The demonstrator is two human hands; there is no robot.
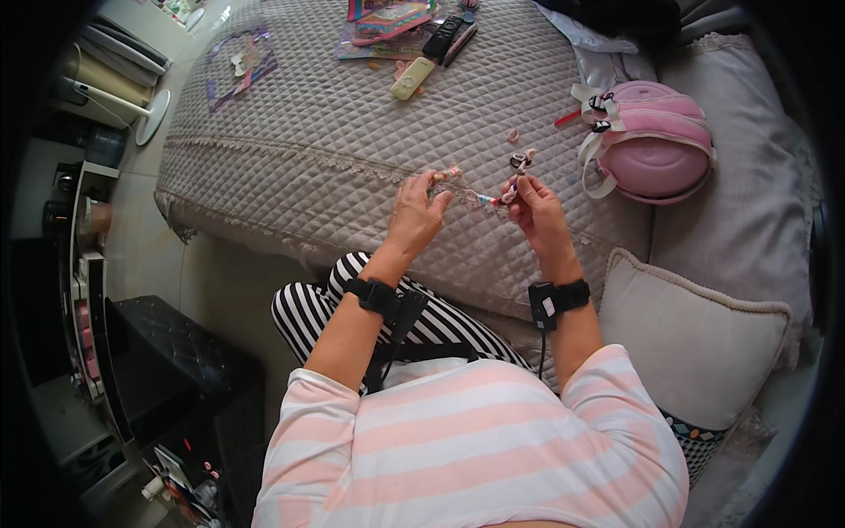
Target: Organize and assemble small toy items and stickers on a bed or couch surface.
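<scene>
My right hand (536,204) pinches a string of small hair ties (521,165), pink, white and dark, between thumb and fingertips at the bed's edge. A multicoloured section (487,199) of red, blue and white runs leftward from it. My left hand (420,210) is at the left, its thumb apart from its fingers, with a pinkish, patterned small band or string (449,173) at its fingertips; whether it grips this cannot be told. A small pink hair tie (512,135) lies loose on the quilted bedspread (317,119) just beyond my right hand.
A pink round backpack (650,148) lies at the right, a red stick-like item (567,119) beside it. Farther back are a yellow-green device (412,78), a black remote control (443,37), a pink toy case (393,23) and a purple-edged sheet (243,68). A cushion (686,336) leans at near right.
</scene>
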